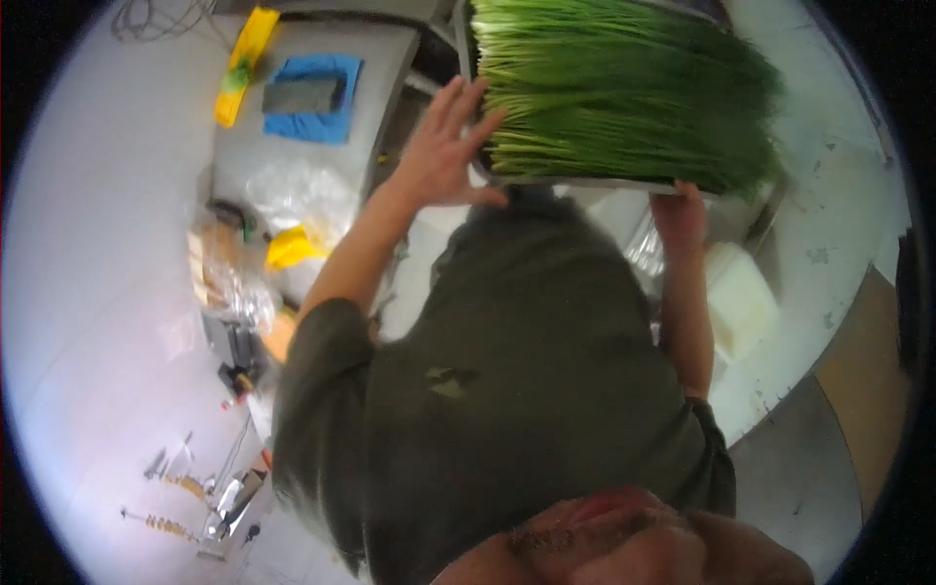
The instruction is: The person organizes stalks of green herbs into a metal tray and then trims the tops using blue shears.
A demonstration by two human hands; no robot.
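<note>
A grey rectangular tray (585, 183), packed with long green stalks that look like chives or young scallions (621, 95), is in front of me at the top of the view. Their pale ends point left and the dark green tips spill past the right side. My left hand (450, 150) is at the tray's near left corner, fingers spread over the rim and against the pale ends, thumb by the near edge. Gripping the near edge further right is my right hand (680, 216), its fingertips curled over the rim.
To the left, a grey worktop (322, 44) carries a grey block (303, 96) on a blue cloth (344, 130), a yellow strip (238, 91), clear plastic film (300, 194) and a yellow piece (292, 247). A white block-shaped item (742, 300) stands right of my right forearm.
</note>
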